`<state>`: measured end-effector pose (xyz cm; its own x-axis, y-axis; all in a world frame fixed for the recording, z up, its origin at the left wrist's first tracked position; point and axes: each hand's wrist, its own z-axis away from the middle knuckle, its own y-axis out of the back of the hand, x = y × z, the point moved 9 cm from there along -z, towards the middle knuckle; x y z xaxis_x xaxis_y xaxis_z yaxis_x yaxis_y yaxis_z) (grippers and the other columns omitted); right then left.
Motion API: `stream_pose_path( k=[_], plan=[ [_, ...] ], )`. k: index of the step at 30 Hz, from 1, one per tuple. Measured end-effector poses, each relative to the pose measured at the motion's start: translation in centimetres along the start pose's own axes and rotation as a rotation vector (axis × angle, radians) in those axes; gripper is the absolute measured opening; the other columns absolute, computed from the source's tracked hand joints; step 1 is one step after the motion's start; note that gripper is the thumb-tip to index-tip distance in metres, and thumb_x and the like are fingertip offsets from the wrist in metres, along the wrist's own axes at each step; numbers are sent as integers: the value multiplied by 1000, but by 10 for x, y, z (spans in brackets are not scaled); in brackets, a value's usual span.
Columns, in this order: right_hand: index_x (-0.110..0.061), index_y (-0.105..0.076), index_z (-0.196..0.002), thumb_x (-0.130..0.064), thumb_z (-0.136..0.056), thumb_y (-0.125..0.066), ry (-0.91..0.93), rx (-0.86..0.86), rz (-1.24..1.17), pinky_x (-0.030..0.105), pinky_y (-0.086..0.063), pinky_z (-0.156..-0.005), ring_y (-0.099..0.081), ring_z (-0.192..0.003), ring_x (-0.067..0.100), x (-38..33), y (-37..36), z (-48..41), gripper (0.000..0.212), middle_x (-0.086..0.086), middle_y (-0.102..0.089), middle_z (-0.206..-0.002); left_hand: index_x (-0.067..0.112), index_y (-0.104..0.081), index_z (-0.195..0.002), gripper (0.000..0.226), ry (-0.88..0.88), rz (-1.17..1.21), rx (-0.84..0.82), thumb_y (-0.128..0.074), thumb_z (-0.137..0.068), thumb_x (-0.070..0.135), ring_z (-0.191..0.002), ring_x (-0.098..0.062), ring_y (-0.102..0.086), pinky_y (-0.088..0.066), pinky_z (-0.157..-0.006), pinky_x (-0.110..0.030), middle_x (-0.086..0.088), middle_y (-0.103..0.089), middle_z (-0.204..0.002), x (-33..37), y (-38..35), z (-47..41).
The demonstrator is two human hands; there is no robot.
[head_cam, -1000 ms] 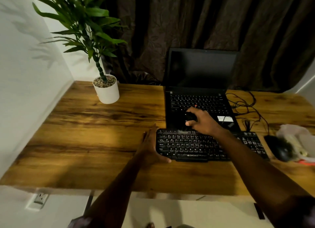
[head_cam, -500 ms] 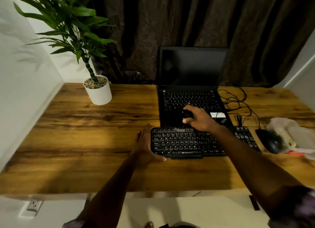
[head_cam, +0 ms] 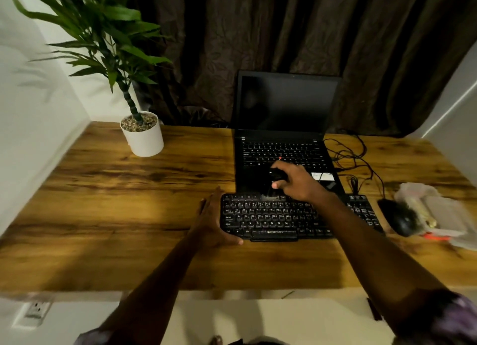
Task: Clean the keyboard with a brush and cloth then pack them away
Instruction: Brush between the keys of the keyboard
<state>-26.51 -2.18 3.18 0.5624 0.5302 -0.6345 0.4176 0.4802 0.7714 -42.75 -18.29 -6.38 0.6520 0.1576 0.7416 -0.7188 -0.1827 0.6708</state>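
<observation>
A black keyboard (head_cam: pixel 273 219) lies on the wooden desk (head_cam: pixel 116 215) in front of an open laptop (head_cam: pixel 284 143). My left hand (head_cam: pixel 213 218) grips the keyboard's left end, thumb under its front corner. My right hand (head_cam: pixel 296 182) is closed on a small dark brush (head_cam: pixel 276 176) whose pale bristles touch the top key row near the middle. A pale bag with cloth-like contents (head_cam: pixel 438 213) lies at the far right of the desk.
A white potted plant (head_cam: pixel 143 135) stands at the back left. A black mouse (head_cam: pixel 398 217) sits right of the keyboard, with tangled cables (head_cam: pixel 353 158) behind it. Dark curtains hang behind the desk; a white wall runs along the left.
The view shifted, so the scene sits slightly lower and left in frame. My right hand with the brush moved a little along the top key row. My left hand stays on the keyboard's left end.
</observation>
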Motion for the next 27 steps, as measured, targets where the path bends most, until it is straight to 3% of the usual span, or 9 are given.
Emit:
stream_pose_path(
  k=[5,9,14,18,23,25,27],
  plan=[
    [-25,-58,-114,-7,-90,-70,-15,3,5,33,-60,-68,-69,-85,20,-1,2,-1,32,5,-67,-95,24,-8,-156,144,-32,1,5,-91,-44,61,-147,-20,-17,-6,-124,-49,-3,-24,-161,4,2,1],
    [-22,-57,-110,-9,-90,-69,8,31,-125,21,-53,-69,-65,-91,14,-11,-8,0,27,1,-65,-99,21,-8,-157,148,-20,15,-25,-82,-39,70,-143,-9,-9,4,-122,-40,-1,-24,-160,4,0,1],
    [-23,-57,-110,-6,-89,-69,-22,29,-45,23,-53,-71,-64,-90,16,5,5,4,29,3,-65,-100,24,-2,-158,152,28,-30,-55,-81,-39,75,-151,-23,-13,0,-125,-46,-3,-22,-162,-9,-7,-4],
    [-20,-58,-113,-4,-89,-69,-36,68,7,18,-48,-64,-62,-84,10,10,15,6,31,2,-64,-95,23,1,-158,152,18,-17,-77,-81,-40,73,-152,-18,-5,12,-120,-34,-2,-15,-165,-5,-8,-4],
    [-21,-57,-110,-4,-90,-68,-14,39,-51,10,-46,-56,-60,-83,7,-5,-3,3,29,0,-61,-96,23,0,-158,150,3,-12,-64,-84,-42,71,-151,-19,-6,10,-121,-36,-3,-17,-164,-5,-8,-4],
    [-23,-56,-109,-7,-90,-68,-28,54,-90,11,-49,-58,-61,-86,8,-4,0,4,28,2,-62,-100,22,-2,-158,151,6,-22,-59,-82,-41,72,-151,-20,-8,8,-123,-38,-4,-20,-163,-7,-8,-5],
    [-23,-57,-110,-8,-90,-69,-47,60,-94,23,-56,-69,-64,-92,14,5,7,7,27,3,-64,-104,21,-3,-158,152,7,-25,-56,-80,-38,74,-151,-22,-10,5,-124,-42,-5,-21,-162,-6,-8,-5]
  ],
)
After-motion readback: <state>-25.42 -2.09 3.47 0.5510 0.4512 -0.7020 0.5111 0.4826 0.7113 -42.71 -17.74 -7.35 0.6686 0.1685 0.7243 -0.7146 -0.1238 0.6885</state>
